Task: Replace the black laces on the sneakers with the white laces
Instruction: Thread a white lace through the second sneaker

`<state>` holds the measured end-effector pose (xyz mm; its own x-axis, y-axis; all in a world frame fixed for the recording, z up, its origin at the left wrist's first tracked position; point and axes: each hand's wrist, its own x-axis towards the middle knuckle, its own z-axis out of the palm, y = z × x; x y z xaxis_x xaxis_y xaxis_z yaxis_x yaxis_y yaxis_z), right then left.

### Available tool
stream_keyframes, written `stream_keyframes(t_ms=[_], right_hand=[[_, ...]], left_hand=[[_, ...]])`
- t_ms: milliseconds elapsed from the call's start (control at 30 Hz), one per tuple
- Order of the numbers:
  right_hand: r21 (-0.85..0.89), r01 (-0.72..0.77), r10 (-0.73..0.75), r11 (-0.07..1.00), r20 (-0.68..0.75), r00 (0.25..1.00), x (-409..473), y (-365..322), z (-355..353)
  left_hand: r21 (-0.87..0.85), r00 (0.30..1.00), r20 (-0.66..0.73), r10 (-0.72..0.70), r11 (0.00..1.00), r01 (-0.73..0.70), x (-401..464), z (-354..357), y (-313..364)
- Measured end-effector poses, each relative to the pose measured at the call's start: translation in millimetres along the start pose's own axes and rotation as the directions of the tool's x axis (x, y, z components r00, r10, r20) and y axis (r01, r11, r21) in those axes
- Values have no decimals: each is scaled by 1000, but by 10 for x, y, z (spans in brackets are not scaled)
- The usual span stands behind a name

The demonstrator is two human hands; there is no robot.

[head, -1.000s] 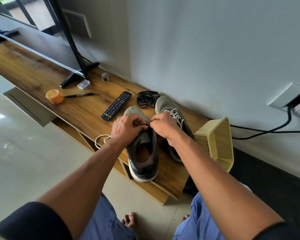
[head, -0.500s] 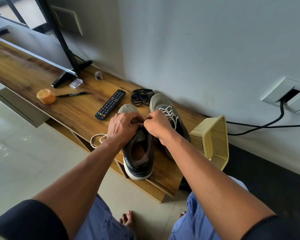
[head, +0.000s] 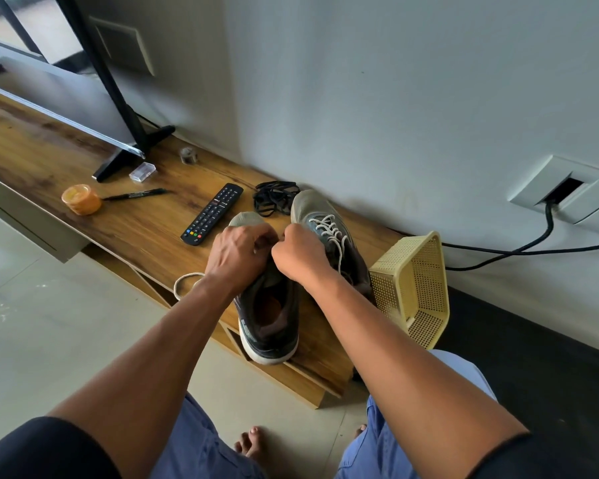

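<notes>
Both hands work at the eyelet area of the near sneaker, which stands on the wooden worktop with its heel overhanging the front edge. The left hand has its fingers curled tight above the tongue, and the right hand is curled the same way just beside it, knuckles almost touching. What each grip holds is hidden by the fingers; I judge it to be the white lace, since a loop of it trails out to the left of this sneaker, off the worktop's edge, but I cannot tell for sure.

The second sneaker stands just to the right of the near sneaker and already carries white lacing. The removed black laces lie in a tangle beyond the near sneaker, near the wall. A remote control lies to its far left, and a yellow basket lies tipped on its side to the right of the pair.

The main risk is the overhanging heel: a firm pull towards the person while threading could drag the near sneaker off the edge. The hanging loop could also snag on the worktop's corner or twist, giving uneven lace ends. With both hands bunched over the eyelets, the lace tip could miss a hole or skip one unseen, so the crossing pattern would not match the second sneaker.
</notes>
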<state>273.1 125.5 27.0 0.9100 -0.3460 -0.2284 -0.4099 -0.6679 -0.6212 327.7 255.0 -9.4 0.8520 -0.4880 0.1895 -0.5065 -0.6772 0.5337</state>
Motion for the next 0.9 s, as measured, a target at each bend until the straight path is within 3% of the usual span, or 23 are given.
stream_keyframes(t_ms=[333, 433, 633, 767, 900], right_hand=[[-131, 105, -119, 986, -103, 988, 170, -61, 29], [-119, 138, -155, 983, -155, 976, 188, -68, 62], [-67, 208, -218, 976, -270, 938, 187, -87, 58], [48, 303, -253, 952, -435, 864, 159, -187, -59], [193, 480, -242, 856, -671, 701, 67, -321, -264]], left_hand=[[-115, 998, 70, -1, 993, 9, -8, -205, -106], [-215, 988, 154, -14, 976, 47, -25, -284, -70], [-215, 977, 211, 4, 976, 43, -33, -319, -87], [-177, 982, 185, -38, 982, 71, -35, -275, -29], [-94, 981, 167, -102, 988, 119, -31, -236, -51]])
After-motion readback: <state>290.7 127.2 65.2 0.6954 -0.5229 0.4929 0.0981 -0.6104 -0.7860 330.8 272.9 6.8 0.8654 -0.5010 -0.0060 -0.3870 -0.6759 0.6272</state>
